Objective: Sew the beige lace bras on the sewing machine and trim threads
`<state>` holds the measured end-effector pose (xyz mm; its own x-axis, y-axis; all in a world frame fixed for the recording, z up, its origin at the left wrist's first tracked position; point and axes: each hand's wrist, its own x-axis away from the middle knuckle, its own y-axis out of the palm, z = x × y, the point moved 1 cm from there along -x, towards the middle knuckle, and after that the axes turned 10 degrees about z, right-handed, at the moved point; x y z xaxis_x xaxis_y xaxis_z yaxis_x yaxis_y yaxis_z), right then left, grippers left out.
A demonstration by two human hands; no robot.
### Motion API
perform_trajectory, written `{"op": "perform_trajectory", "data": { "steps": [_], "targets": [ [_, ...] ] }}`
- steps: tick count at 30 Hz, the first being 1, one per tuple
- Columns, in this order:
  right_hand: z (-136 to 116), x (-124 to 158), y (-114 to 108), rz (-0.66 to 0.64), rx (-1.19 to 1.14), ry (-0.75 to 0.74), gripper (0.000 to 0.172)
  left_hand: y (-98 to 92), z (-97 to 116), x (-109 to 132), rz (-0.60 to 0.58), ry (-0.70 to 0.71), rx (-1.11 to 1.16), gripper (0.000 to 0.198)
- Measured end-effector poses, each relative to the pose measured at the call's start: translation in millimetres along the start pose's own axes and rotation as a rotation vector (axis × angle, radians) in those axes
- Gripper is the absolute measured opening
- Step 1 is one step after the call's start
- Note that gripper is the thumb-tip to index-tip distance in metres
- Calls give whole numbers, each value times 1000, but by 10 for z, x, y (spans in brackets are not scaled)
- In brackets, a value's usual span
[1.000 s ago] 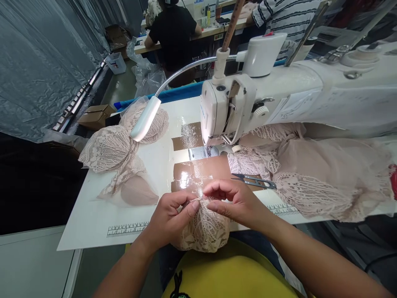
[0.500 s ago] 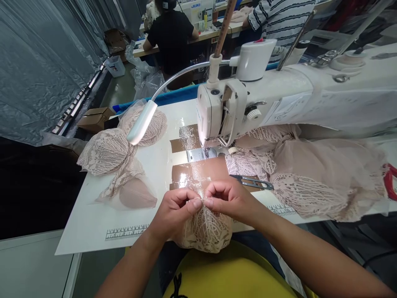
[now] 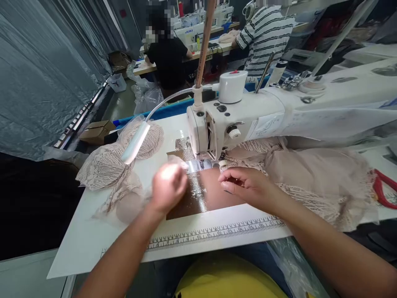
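Observation:
My left hand (image 3: 170, 186) is closed and smeared by motion, over the brown tape left of the needle area. A pale wisp of fabric shows at its far side; what its fingers hold is not clear. My right hand (image 3: 248, 184) is curled right of the needle plate (image 3: 198, 166), thumb and fingers close together. A small dark tip of the thread snips (image 3: 228, 191) shows under the fingers; the rest is hidden by the hand. To the left lie beige lace bra cups (image 3: 104, 167), and to the right a heap of lace and mesh pieces (image 3: 310, 169).
The white sewing machine (image 3: 229, 120) stands ahead, with a lamp (image 3: 135, 142) on a bent neck at its left. Red-handled scissors (image 3: 384, 188) lie far right. A printed ruler (image 3: 214, 231) runs along the table's front edge. Two people sit at machines behind.
My hands have parted; the lace cup they pinched over my lap is gone from there. My left hand has moved left and forward, my right hand over the snips. The view has shifted.

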<state>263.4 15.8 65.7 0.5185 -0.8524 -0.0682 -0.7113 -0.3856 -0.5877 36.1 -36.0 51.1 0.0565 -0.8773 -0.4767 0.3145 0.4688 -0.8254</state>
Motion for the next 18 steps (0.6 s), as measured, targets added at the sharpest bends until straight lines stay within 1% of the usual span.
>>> {"op": "perform_trajectory", "data": {
  "steps": [1,3,4,5,7,10,12,14,16,18],
  "targets": [
    [-36,-50,7,-26,64,-29,21,175,108,-28,-112,86,-167,23],
    [-58,-147,59,-53,182,-92,23,439,304,-28,-192,138,-212,21],
    [-41,-188,101,-57,240,-115,24,517,382,-4,-218,158,-225,21],
    [-9,-219,152,-57,295,-135,25,555,443,30,-233,171,-221,22],
    [81,-254,270,-65,380,-171,24,531,504,98,-267,203,-217,23],
    [192,-246,439,-77,512,-268,20,352,448,124,-314,195,-162,24],
    [219,-224,513,-74,633,-337,18,233,345,85,-360,159,-21,25],
    [221,-201,553,-64,741,-385,19,164,229,38,-399,144,207,26],
    [214,-184,574,-42,806,-411,24,164,128,17,-386,171,385,24],
    [215,-174,591,-3,842,-421,25,225,58,35,-312,230,383,22]
  ]
}}
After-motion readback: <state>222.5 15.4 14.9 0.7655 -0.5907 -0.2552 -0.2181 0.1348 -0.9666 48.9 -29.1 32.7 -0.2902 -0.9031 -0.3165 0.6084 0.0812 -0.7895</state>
